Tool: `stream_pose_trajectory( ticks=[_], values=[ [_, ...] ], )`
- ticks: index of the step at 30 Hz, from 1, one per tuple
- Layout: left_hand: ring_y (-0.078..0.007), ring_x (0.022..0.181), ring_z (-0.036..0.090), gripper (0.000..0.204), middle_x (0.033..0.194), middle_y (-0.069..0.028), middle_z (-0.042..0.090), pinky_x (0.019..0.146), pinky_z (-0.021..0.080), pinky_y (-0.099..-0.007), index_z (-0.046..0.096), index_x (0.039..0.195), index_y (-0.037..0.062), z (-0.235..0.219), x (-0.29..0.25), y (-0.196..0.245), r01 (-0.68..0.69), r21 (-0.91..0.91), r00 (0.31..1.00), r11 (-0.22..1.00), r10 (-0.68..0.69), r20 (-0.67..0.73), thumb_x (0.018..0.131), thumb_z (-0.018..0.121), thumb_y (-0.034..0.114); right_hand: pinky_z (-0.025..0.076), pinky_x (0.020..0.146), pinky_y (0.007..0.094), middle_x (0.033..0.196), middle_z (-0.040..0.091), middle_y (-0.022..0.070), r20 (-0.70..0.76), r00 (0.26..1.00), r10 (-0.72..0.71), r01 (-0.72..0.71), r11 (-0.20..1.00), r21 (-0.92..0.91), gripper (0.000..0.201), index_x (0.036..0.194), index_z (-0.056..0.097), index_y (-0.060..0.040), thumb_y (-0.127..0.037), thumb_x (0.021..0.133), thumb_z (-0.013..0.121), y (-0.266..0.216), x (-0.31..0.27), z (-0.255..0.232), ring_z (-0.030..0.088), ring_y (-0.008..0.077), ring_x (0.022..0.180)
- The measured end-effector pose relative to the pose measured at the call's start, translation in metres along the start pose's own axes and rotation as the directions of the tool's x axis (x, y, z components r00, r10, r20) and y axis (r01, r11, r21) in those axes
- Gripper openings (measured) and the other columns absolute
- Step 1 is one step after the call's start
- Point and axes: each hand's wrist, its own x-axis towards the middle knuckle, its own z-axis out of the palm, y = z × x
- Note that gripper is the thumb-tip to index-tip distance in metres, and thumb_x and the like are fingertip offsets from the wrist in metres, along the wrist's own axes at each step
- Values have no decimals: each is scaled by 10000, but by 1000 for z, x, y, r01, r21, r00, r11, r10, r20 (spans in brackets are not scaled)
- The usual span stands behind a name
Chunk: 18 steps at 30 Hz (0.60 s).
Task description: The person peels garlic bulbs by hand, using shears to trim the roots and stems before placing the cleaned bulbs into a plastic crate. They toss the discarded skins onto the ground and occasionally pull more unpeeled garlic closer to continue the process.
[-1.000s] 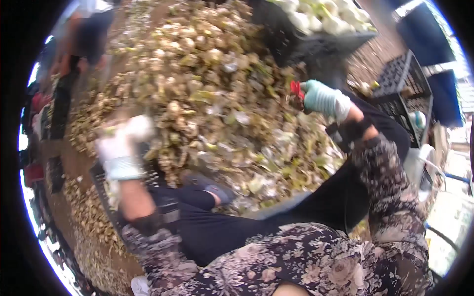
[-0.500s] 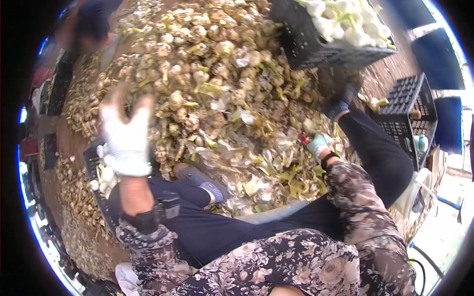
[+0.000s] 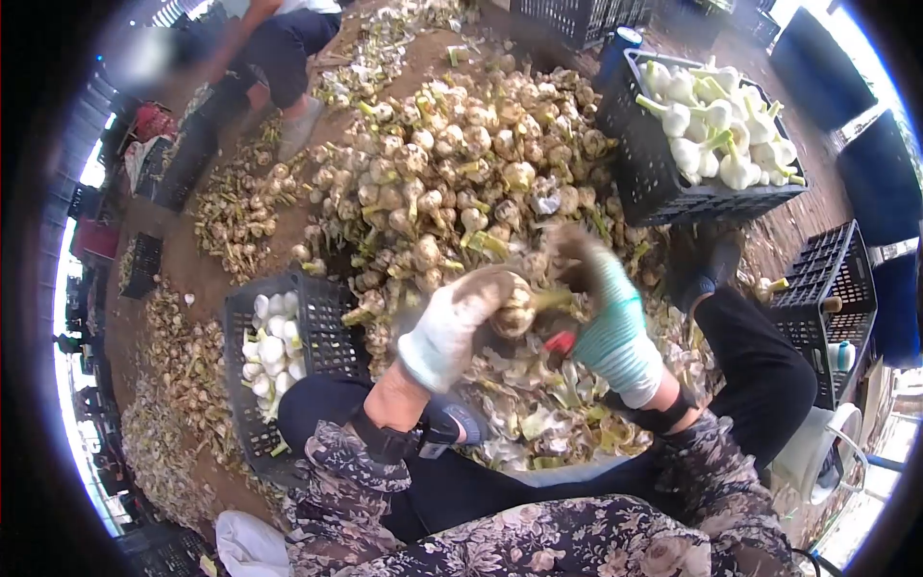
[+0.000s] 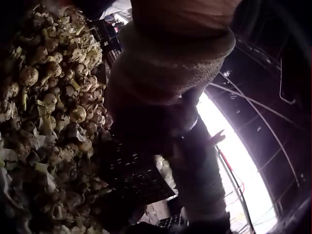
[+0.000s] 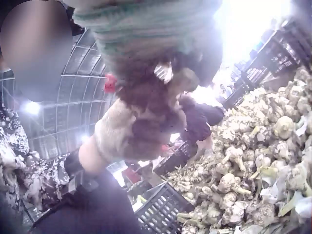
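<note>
The left hand (image 3: 450,322) has its gloved fingers curled round a dirty garlic bulb (image 3: 516,308), held above the loose skins (image 3: 548,423) between the knees, with the stem (image 3: 552,299) pointing toward the right hand (image 3: 618,322). The right hand's grip looks closed round a small red tool (image 3: 560,341), its red end showing beside the glove, though how tightly I cannot tell. To work the bulb well, the left hand should cradle it firmly from the far side of the stem — snug enough that it cannot roll, yet not so hard that the cloves split. The left fingertips are best tucked behind the bulb, out of the tool's path, with the right hand making short, controlled strokes away from them. Soil and loose outer skin may make the bulb slip in a glove, so turning it a little at a time seems safer than twisting hard. The right fingers are blurred, and the tool's working end cannot be made out, nor can I tell whether it touches the stem. The left wrist view is dark, with the fingers hidden; the right wrist view shows the gloves close together, but the bulb is hard to separate from them — its underside is hidden too.
</note>
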Motion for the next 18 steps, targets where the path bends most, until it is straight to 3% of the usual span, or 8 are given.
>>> stream_pose_trajectory(
  ticks=[1, 2, 5, 7, 9, 11, 16, 18],
  values=[
    [-170, 841, 583, 471, 967, -94, 596, 761, 484, -299, 452, 1174, -37, 4, -1, 10, -21, -67, 999, 998, 22, 25, 826, 631, 225, 472, 767, 310, 1002, 587, 87, -216, 925, 312, -242, 924, 296, 621, 1228, 428, -23, -90, 685, 721, 5, -5, 11, 572, 212, 871],
    [-180, 843, 584, 512, 970, -97, 592, 763, 488, -312, 434, 1186, -38, 9, -3, 18, -38, -136, 998, 990, 45, 50, 802, 660, 216, 475, 649, 236, 949, 583, 50, 3, 872, 490, -463, 823, 330, 407, 1129, 473, -34, -166, 793, 662, 11, 1, -3, 553, 143, 716],
    [-165, 907, 576, 525, 1035, -118, 575, 778, 495, -301, 433, 1201, -46, 24, -4, 19, -193, 169, 978, 966, 204, -45, 733, 646, 58, 401, 501, 164, 872, 564, 9, 341, 735, 585, -529, 182, 829, 312, 1067, 491, -66, -295, 872, 576, 8, -19, 10, 513, 57, 628],
    [-131, 954, 552, 538, 1070, -111, 570, 814, 471, -256, 459, 1211, -36, 28, -6, 14, -284, 535, 945, 796, 326, 18, 689, 590, -30, 411, 554, 176, 896, 577, 7, 298, 770, 564, -491, 226, 841, 346, 1112, 500, -59, -302, 876, 567, -10, -22, 12, 519, 56, 668],
    [-131, 953, 550, 558, 1073, -104, 567, 811, 471, -256, 449, 1227, -27, 28, -5, 6, -307, 518, 941, 798, 334, 44, 689, 596, -28, 428, 592, 186, 924, 589, 12, 259, 774, 577, -446, 207, 871, 368, 1132, 500, -50, -298, 871, 576, -16, -18, 11, 534, 65, 702],
    [-134, 963, 539, 653, 1122, -97, 542, 816, 467, -261, 404, 1283, -7, 28, -4, 4, -221, 432, 973, 874, 229, 34, 677, 649, -10, 449, 693, 214, 976, 597, 24, 207, 818, 536, -510, 511, 692, 404, 1147, 505, -26, -286, 853, 602, -17, -11, 9, 559, 94, 796],
    [-157, 1039, 519, 768, 1196, -123, 505, 857, 450, -276, 345, 1325, -5, 34, -7, -15, -148, 400, 988, 905, 157, 11, 657, 720, 37, 453, 753, 237, 1006, 591, 29, 188, 815, 549, -527, 566, 634, 384, 1133, 517, -19, -266, 851, 601, -28, -16, 7, 555, 115, 879],
    [-188, 1104, 501, 767, 1221, -144, 502, 906, 422, -288, 344, 1322, -15, 26, -3, -21, -355, 816, 892, 456, 426, 151, 651, 713, 24, 341, 511, 156, 771, 532, -48, 265, 785, 560, -488, 297, 820, 381, 1046, 532, -78, -372, 820, 619, -13, -27, 2, 441, 40, 572]
  ],
)
